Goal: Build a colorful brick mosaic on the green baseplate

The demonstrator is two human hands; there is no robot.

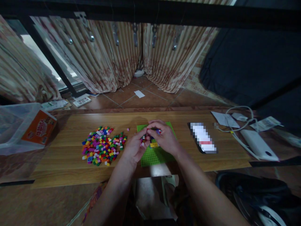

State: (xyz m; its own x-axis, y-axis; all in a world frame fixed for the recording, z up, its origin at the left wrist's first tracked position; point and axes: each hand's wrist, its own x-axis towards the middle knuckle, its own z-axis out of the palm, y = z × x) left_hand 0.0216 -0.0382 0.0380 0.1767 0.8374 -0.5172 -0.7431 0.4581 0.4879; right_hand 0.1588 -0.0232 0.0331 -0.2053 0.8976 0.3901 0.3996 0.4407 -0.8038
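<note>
On the wooden desk, a loose brick pile lies left of the green baseplate. Over the plate, left hand and right hand nearly meet, fingers curled by small bricks — I cannot tell their exact hold. A loose pinch could drop one; a dipping palm could knock the yellow bricks.

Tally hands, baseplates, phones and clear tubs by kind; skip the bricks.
Hands: 2 (left hand, right hand)
Baseplate: 1
Phone: 1
Clear tub: 1
Total: 5
</note>
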